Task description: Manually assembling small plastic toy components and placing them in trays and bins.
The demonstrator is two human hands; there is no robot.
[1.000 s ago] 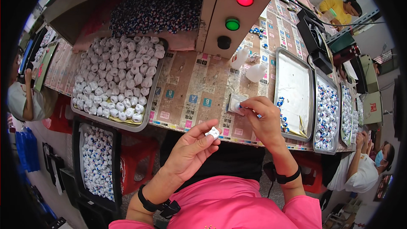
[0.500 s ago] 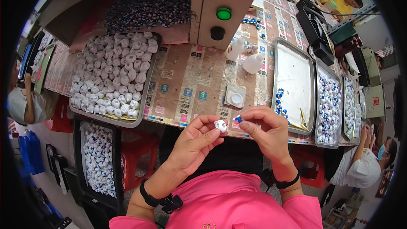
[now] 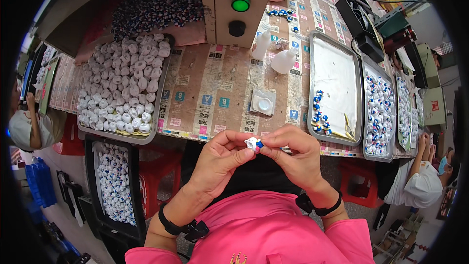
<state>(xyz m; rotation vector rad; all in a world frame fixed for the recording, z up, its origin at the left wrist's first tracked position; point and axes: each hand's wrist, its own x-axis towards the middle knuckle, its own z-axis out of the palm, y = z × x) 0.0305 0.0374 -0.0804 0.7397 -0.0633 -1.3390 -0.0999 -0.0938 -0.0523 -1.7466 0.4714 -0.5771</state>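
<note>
In front of my chest, just off the table's near edge, both hands meet. My left hand (image 3: pixel 217 161) pinches a small hollow white plastic piece (image 3: pixel 251 143) between thumb and fingers. Against it, on its right side, my right hand (image 3: pixel 295 154) holds a small blue figure part (image 3: pixel 259 144) with bits of red and yellow showing. The two pieces touch; fingertips partly cover the blue one, so I cannot tell how deep it sits. Several similar blue pieces (image 3: pixel 319 112) lie in the paper-lined tray (image 3: pixel 337 78) at the right.
White pieces fill a metal tray (image 3: pixel 159 105) at the left. Below it, a black crate (image 3: pixel 92 181) holds white-and-blue figures. A lit control post (image 3: pixel 227 24), squeeze bottles (image 3: pixel 283 62) and a square pad (image 3: pixel 264 101) occupy the table's middle. Another full tray (image 3: pixel 375 157) stands right; co-workers sit beyond.
My right hand has moved left and brought the blue part against the white piece; before, they were apart. The view has shifted slightly, so the table sits a little higher and further left.
</note>
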